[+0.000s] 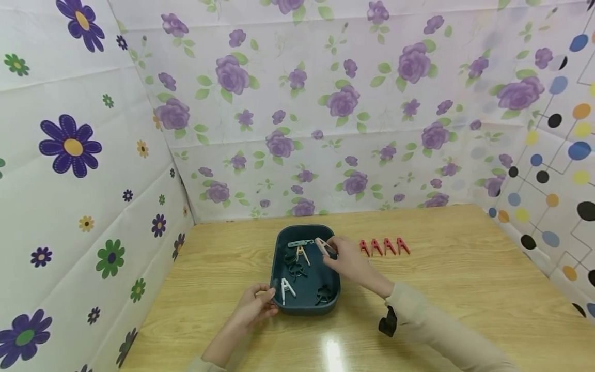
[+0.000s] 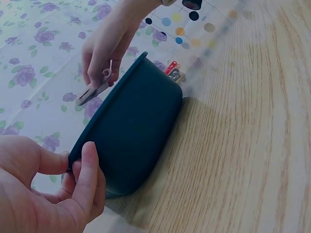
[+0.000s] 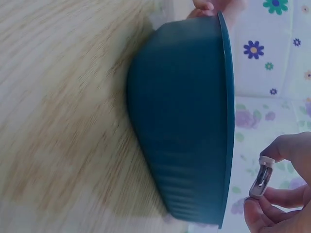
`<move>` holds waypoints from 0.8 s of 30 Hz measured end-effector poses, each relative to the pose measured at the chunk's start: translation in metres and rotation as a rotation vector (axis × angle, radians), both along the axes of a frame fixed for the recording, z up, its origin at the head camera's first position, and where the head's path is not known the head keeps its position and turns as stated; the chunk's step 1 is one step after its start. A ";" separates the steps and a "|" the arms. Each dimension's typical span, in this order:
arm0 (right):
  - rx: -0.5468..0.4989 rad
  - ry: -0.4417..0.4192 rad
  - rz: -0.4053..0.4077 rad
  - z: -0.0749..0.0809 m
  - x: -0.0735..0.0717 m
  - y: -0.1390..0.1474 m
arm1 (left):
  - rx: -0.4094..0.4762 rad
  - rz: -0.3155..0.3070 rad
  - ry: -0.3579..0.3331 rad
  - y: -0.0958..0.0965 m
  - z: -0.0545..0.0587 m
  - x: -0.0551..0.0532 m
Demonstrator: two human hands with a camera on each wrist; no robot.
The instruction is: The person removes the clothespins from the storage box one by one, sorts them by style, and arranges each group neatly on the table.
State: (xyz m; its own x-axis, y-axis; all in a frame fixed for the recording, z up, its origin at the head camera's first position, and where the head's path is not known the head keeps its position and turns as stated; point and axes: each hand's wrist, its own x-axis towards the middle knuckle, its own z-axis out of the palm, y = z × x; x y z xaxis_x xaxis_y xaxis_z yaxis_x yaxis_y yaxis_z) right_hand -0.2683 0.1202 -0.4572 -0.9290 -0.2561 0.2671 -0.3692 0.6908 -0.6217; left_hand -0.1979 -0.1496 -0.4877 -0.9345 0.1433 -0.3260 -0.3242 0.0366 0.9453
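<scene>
A dark teal plastic tub (image 1: 309, 311) stands on the wooden table. My left hand (image 1: 254, 306) holds its near left corner, thumb at the rim and fingers against the outer wall. Over the far right part of the tub, my right hand (image 1: 349, 262) pinches a pale clothespin (image 1: 323, 246) between thumb and fingers; the right wrist view shows metal on this clothespin (image 3: 263, 178). Inside the tub lie a white clothespin (image 1: 286, 290), a cream clothespin (image 1: 303, 256), a grey-blue clip (image 1: 300, 243) and dark clips (image 1: 324, 294).
Several red clothespins (image 1: 389, 247) lie in a row on the table, right of the tub. Flower-printed sheets (image 1: 279, 144) hang behind and at the left, and a dotted sheet (image 1: 553, 199) at the right. A dark device (image 1: 388, 322) sits at the right wrist.
</scene>
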 end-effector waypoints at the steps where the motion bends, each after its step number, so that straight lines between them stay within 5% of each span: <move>1: 0.006 0.005 -0.013 -0.001 -0.001 0.003 | -0.003 0.002 -0.002 0.000 0.000 0.000; 9: -0.015 0.098 -0.059 -0.016 -0.004 0.027 | -0.004 0.007 -0.020 0.000 -0.003 0.000; 24: -0.010 -0.102 -0.104 -0.026 0.002 0.075 | 0.004 0.002 -0.014 0.000 0.001 -0.001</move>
